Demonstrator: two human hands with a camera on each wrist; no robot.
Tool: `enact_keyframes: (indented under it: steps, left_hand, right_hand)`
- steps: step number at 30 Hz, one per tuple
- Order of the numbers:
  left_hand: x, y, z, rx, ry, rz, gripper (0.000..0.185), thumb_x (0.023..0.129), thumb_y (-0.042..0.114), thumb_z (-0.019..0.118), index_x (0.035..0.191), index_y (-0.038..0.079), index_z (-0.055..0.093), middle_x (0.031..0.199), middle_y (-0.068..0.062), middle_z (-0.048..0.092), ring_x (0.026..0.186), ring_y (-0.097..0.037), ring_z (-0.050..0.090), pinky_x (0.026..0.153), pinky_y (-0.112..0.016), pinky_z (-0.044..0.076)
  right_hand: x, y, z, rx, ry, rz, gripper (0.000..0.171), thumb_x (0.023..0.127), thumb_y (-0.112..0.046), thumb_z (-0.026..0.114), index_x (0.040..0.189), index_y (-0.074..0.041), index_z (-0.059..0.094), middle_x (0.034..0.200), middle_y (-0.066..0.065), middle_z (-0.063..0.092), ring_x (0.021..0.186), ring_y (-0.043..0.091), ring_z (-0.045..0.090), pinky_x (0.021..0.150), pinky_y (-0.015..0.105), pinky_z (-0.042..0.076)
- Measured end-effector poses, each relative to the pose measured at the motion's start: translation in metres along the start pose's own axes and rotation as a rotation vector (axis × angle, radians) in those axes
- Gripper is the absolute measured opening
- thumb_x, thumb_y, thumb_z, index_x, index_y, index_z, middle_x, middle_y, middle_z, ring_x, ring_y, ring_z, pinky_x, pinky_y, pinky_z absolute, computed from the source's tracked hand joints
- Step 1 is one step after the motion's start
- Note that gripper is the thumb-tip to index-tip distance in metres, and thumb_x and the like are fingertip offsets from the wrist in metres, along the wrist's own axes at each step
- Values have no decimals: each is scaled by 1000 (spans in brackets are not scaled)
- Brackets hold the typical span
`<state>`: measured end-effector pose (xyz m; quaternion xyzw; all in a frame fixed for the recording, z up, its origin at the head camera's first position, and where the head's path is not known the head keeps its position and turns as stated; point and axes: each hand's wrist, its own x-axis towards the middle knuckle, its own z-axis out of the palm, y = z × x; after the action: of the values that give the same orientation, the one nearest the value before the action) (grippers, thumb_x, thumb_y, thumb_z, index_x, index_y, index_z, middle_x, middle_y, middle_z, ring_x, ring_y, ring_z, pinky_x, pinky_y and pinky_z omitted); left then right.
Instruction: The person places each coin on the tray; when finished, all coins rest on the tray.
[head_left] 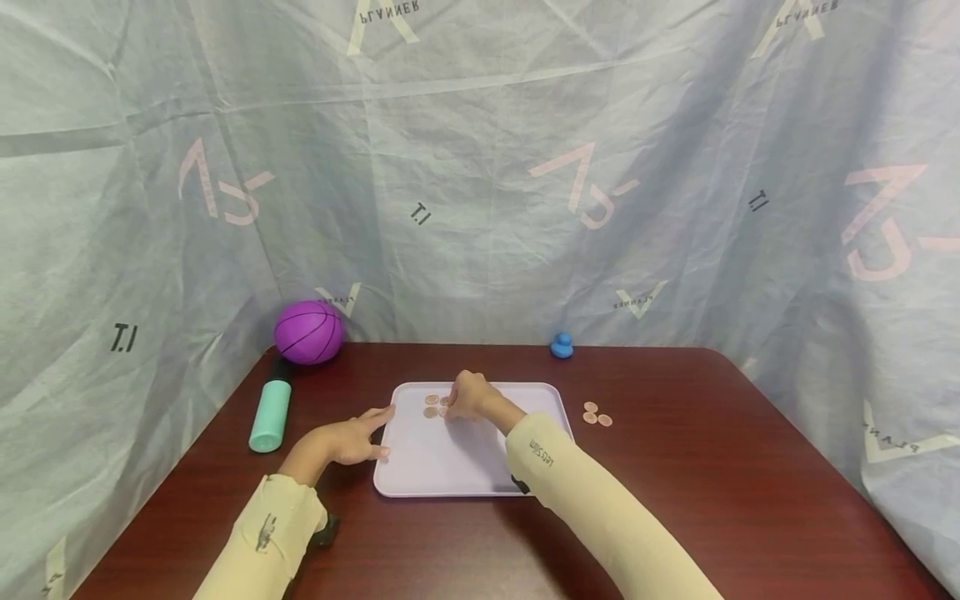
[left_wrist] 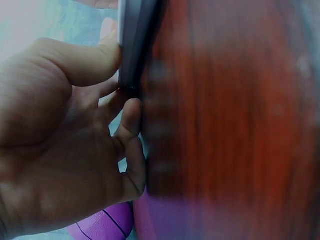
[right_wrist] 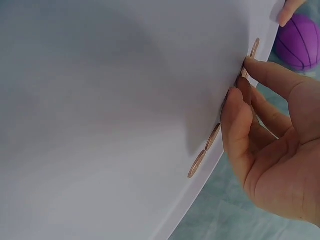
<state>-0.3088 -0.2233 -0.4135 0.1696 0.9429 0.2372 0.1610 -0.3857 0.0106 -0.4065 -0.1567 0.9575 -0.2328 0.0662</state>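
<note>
A pale lilac tray (head_left: 457, 467) lies on the table, and several copper-coloured coins (head_left: 431, 400) are grouped near its far left corner. My right hand (head_left: 471, 398) is over that group. Its thumb and fingertips pinch at a coin (right_wrist: 244, 73) close to the tray surface, and its fingers partly cover the group. Other coins (right_wrist: 198, 164) lie flat on both sides of it. My left hand (head_left: 345, 440) rests at the tray's left rim, fingers spread and thumb (left_wrist: 95, 65) touching the edge. Three more coins (head_left: 591, 417) sit on the table right of the tray.
A purple basketball (head_left: 308, 333) stands at the table's far left corner, with a mint-green bottle (head_left: 271, 417) lying in front of it. Near the back edge sits a small blue rubber duck (head_left: 562, 346). Grey printed cloth (head_left: 480, 208) hangs behind the dark red table (head_left: 675, 467).
</note>
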Motion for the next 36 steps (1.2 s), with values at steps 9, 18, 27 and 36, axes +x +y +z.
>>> enact_keyframes:
  steps: [9,18,27,36]
  left_hand:
    - [0,2,0,12,0,-7,80,93,22,68,156,0,25,157,-24,25,142,-50,25,113,-62,22]
    - [-2,1,-2,27,-23,3,81,94,25,65,156,0,20,159,-25,21,142,-51,23,115,-60,20]
    - [-1,1,-3,30,-18,13,81,93,24,67,155,-2,22,157,-26,22,140,-54,24,113,-63,21]
    - [-2,0,-1,32,-8,7,80,92,22,68,155,-1,24,157,-26,25,141,-51,25,113,-62,22]
  right_hand:
    - [-11,9,-17,-42,-9,-4,12,76,-17,83,84,-13,76,92,2,71,85,17,65,74,33,55]
    - [-32,32,-50,50,29,-93,18,76,-16,84,89,-6,76,88,3,71,76,16,65,69,30,54]
    - [-59,75,-75,132,35,-106,27,81,-15,79,100,3,73,80,4,73,70,18,70,63,30,55]
    - [-82,109,-88,168,95,-5,26,82,-17,79,101,-1,73,86,5,73,70,16,66,59,30,53]
